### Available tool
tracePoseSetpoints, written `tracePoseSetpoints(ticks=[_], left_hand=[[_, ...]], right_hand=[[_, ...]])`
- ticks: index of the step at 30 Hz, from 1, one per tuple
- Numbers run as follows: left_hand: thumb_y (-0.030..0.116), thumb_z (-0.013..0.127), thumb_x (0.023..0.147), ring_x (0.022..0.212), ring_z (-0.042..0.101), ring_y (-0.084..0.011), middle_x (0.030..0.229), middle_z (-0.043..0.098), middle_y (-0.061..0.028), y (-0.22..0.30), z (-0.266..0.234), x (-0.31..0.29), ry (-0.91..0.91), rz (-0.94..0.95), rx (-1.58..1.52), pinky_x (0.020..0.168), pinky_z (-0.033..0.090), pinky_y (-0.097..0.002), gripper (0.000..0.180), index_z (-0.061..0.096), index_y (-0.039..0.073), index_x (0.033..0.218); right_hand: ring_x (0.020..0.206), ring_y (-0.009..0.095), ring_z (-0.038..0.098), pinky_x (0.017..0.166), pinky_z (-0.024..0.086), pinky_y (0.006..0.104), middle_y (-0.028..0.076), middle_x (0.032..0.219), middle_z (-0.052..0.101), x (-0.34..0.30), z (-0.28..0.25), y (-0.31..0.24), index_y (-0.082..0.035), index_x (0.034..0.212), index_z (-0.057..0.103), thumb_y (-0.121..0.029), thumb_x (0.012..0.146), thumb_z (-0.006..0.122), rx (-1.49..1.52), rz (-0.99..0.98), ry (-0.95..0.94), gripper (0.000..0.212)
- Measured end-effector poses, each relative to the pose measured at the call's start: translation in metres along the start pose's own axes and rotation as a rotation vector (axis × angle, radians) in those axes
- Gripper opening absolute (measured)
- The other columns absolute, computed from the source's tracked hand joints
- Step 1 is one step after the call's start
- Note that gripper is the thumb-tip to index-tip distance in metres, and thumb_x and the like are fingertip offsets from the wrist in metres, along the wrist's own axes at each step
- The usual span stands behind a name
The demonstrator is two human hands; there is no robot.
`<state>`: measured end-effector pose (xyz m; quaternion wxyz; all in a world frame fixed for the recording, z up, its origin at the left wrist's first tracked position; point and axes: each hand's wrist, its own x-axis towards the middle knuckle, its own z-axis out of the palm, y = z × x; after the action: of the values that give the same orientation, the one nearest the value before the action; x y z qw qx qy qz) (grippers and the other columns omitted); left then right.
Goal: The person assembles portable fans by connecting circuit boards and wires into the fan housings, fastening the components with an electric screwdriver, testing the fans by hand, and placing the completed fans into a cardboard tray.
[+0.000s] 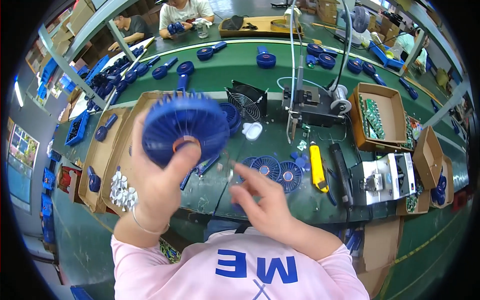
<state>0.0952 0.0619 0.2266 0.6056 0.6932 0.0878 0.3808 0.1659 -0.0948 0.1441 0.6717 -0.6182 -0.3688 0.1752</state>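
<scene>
My left hand [162,172] is raised at centre-left, closed around a blue handheld fan [192,120] with its round grille facing me. The thumb presses on the orange-ringed hub, and motion blurs the fan's rim. Below and right of the fan, my right hand [265,202] hovers over the bench, thumb and index finger apart and the other fingers partly curled. No held thing is visible in it. Close to its fingertips lie several round blue grilles [288,176]. A white plastic piece [252,131] rests farther back, beside another blue round part [230,116].
A yellow-handled tool [317,167] and a black pen-shaped tool [341,172] lie right of the grilles. Behind stands a black machine with a wire spool [341,99]. A cardboard box [361,100] holds green circuit boards. Fans line the green belt [225,65]; people sit beyond it.
</scene>
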Motion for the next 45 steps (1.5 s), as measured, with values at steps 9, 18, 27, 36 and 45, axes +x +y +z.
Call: tracePoseSetpoints(ticks=[9, 18, 27, 36, 45], left_hand=[[0.022, 0.056, 0.088, 0.107, 0.053, -0.0165, 0.116, 0.055, -0.0106, -0.072, -0.04, -0.074, -0.239, -0.448, 0.199, 0.091, 0.044, -0.0304, 0.042, 0.047, 0.002, 0.124], [0.014, 0.08, 0.069, 0.084, 0.065, -0.0266, 0.094, 0.067, -0.0161, -0.058, 0.006, -0.114, -0.547, 0.278, 0.048, 0.074, 0.052, -0.0333, 0.038, 0.059, 0.0, 0.098], [0.002, 0.073, 0.072, 0.077, 0.067, -0.0231, 0.096, 0.067, -0.0124, -0.061, 0.04, -0.112, -0.562, 0.284, 0.209, 0.064, 0.055, -0.0278, 0.018, 0.066, 0.001, 0.089], [0.005, 0.047, 0.093, 0.056, 0.053, -0.0073, 0.089, 0.057, -0.0062, -0.05, 0.044, -0.101, -0.051, -0.155, 0.13, 0.047, 0.044, -0.0176, 0.012, 0.057, 0.0, 0.088], [0.011, 0.058, 0.09, 0.055, 0.051, -0.0096, 0.096, 0.054, -0.0137, -0.06, 0.018, -0.102, -0.32, -0.164, 0.006, 0.046, 0.043, -0.0205, 0.015, 0.054, -0.004, 0.09]], right_hand=[[0.068, 0.023, 0.061, 0.058, 0.046, 0.0293, 0.012, 0.08, 0.062, -0.045, -0.031, -0.021, 0.002, 0.092, 0.064, 0.0, 0.084, 0.061, -0.083, -0.17, -0.344, 0.009], [0.064, 0.028, 0.06, 0.056, 0.047, 0.0343, 0.012, 0.076, 0.06, -0.075, -0.03, -0.029, -0.001, 0.089, 0.061, -0.004, 0.084, 0.061, -0.202, -0.15, -0.165, 0.006], [0.061, 0.027, 0.062, 0.053, 0.049, 0.0337, 0.012, 0.073, 0.062, -0.092, -0.049, -0.027, 0.0, 0.086, 0.061, 0.0, 0.078, 0.065, -0.563, -0.127, -0.04, 0.009], [0.06, 0.032, 0.059, 0.055, 0.049, 0.0393, 0.015, 0.067, 0.057, -0.111, -0.075, -0.026, -0.002, 0.081, 0.054, -0.009, 0.079, 0.062, -0.431, -0.096, -0.318, 0.01], [0.054, 0.007, 0.054, 0.05, 0.042, 0.0226, 0.003, 0.061, 0.056, -0.096, -0.257, -0.123, -0.003, 0.088, 0.057, -0.011, 0.095, 0.048, -0.777, -0.157, 0.946, 0.014]])
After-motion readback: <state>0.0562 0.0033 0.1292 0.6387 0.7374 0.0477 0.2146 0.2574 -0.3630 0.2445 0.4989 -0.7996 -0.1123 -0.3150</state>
